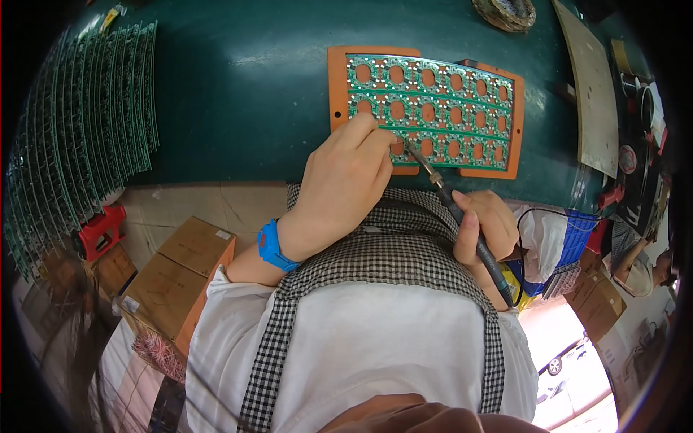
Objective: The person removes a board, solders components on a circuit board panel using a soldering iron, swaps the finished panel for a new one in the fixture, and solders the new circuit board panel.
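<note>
A panel of green circuit boards, with rows of round openings, lies in an orange holder on the table. My right hand grips the dark handle of a soldering iron, whose metal tip points at the lowest row of the panel, left of its middle. Over the panel's lower left corner, my left hand has its fingers pinched together close to the iron's tip. Whatever is between those fingers, if anything, is too small or hidden to make out. A blue band circles my left wrist.
Many similar green board panels stand in a row at the table's left. A pale flat board lies on the right, and a rough round dish at the back. Cardboard boxes and a red tool are at lower left.
</note>
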Action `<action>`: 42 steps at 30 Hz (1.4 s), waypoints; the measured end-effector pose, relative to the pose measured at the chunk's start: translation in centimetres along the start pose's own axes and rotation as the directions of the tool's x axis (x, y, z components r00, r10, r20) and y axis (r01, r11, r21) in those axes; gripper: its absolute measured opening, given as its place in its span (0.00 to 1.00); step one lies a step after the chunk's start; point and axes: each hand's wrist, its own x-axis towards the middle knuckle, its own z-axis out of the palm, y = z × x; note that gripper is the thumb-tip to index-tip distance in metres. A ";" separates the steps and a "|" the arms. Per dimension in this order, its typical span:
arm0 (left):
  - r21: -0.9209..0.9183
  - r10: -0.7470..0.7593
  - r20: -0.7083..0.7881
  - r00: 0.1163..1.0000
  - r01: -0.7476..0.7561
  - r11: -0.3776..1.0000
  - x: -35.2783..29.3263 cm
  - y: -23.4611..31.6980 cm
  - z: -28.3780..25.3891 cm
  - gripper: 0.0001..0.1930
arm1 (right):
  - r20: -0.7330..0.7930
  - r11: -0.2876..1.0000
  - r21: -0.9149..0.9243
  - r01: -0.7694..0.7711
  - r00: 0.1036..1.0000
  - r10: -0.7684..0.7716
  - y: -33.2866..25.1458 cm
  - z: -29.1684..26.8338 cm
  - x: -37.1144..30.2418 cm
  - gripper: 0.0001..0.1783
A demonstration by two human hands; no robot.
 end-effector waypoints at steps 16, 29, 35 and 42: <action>-0.022 -0.076 -0.015 0.997 0.076 0.997 -1.8 -0.6 -0.9 0.06 | -0.067 1.000 0.009 0.010 0.998 -0.009 -0.5 0.9 -0.7 0.07; 0.137 -0.040 -0.068 0.997 0.049 0.989 -1.9 -0.6 -1.0 0.05 | 0.023 0.999 0.018 0.040 0.999 -0.041 -0.5 1.0 -0.3 0.07; 0.113 -0.033 -0.055 0.998 0.039 0.993 -2.0 -0.5 -0.5 0.06 | 0.037 0.999 0.013 0.034 0.999 -0.034 -0.2 0.8 -0.1 0.07; 0.086 0.008 -0.045 0.999 -0.004 0.996 -1.4 -0.7 -1.5 0.06 | -0.004 0.999 -0.024 0.039 0.999 -0.039 -0.1 0.7 -0.1 0.08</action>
